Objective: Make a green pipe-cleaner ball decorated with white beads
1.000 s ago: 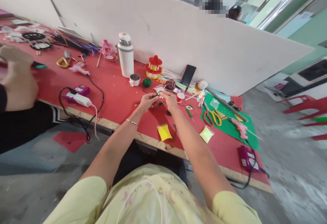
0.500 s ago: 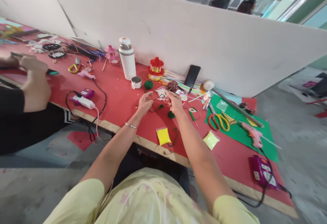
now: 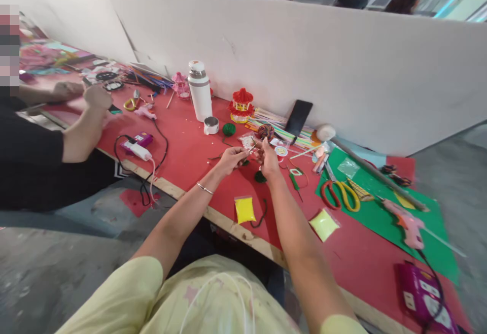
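My left hand [image 3: 233, 160] and my right hand [image 3: 267, 157] work close together above the red tabletop. Dark green yarn is pinched in the left fingers, which are closed. The right fingers close round a thin rod-like tool, its kind too small to make out. Just beyond lies a clear bag of white beads [image 3: 247, 141], partly hidden by the hands. A small dark green ball of yarn [image 3: 260, 176] rests beneath my right hand. Behind sit a brighter green yarn ball [image 3: 229, 129] and a multicoloured yarn ball [image 3: 266, 131].
Nearby are a white thermos [image 3: 200, 95], its cup [image 3: 211, 125], a red-and-yellow lantern model [image 3: 241, 106], a phone [image 3: 299, 118], scissors [image 3: 340, 195], a pink glue gun [image 3: 405, 221] and a yellow packet [image 3: 244, 209]. A co-worker's hand [image 3: 97, 96] is at the left.
My hands have come closer together, the left moving toward the right. The view has turned left, showing more of the co-worker and shifting the table's things rightward.
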Tool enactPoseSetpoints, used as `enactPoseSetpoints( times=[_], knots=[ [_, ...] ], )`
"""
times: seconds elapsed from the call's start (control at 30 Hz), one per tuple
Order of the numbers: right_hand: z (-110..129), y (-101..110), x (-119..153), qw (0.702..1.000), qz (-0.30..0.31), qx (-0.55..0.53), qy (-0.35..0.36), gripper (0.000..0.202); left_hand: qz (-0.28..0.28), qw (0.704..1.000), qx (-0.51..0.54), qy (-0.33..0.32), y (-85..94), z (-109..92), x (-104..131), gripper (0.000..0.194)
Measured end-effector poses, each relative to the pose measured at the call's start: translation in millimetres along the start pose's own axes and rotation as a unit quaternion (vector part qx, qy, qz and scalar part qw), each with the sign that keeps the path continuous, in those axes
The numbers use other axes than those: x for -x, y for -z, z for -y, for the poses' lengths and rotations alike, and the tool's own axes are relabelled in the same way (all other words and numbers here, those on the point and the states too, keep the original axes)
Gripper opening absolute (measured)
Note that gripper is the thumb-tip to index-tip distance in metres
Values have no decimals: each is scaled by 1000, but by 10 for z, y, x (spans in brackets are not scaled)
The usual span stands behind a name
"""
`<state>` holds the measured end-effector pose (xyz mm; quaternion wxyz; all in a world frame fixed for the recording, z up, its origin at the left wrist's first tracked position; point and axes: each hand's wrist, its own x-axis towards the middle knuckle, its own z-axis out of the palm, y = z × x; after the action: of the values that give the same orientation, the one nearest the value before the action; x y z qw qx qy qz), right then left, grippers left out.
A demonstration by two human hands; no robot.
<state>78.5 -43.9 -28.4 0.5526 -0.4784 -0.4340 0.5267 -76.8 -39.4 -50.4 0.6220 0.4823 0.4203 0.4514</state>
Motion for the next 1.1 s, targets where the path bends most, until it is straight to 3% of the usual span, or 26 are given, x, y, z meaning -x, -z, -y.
enactPoseSetpoints(
  times=[0.2,0.3,0.33,0.4,0.47,0.53,0.6,0.7,0.83,0.93,1.1],
  knots=[
    [87,58,-53,998,-14,-12,56,55,-8,994,-100,-44,26,1,59,28],
    [125,107,-86,997,-20,-30,74,54,-29,973,-202,-109,55,-31,54,16],
    [140,123,-89,996,-23,-32,75,54,-34,964,-227,-136,60,-47,52,16],
    [175,145,-82,997,-25,-17,73,54,-71,963,-205,-159,54,-89,51,35],
    [203,146,-64,997,-25,17,73,55,-80,982,-118,-120,21,-144,56,47],
    [212,133,-54,995,-30,53,79,55,-19,997,-41,-62,-32,-199,61,54],
    [200,128,-67,992,-30,80,90,53,16,999,-32,-29,-89,-236,53,51],
    [165,182,-140,989,-15,87,123,47,9,996,-83,-33,-139,-233,-11,46],
    [154,358,-289,978,-44,109,170,43,-17,983,-166,-76,-135,-167,-151,39],
    [184,534,-360,969,-49,181,164,51,-27,979,-185,-80,-159,-137,-208,35],
    [212,962,-357,917,-104,348,165,53,-84,981,-150,-88,-257,-110,-229,22]
  ],
)
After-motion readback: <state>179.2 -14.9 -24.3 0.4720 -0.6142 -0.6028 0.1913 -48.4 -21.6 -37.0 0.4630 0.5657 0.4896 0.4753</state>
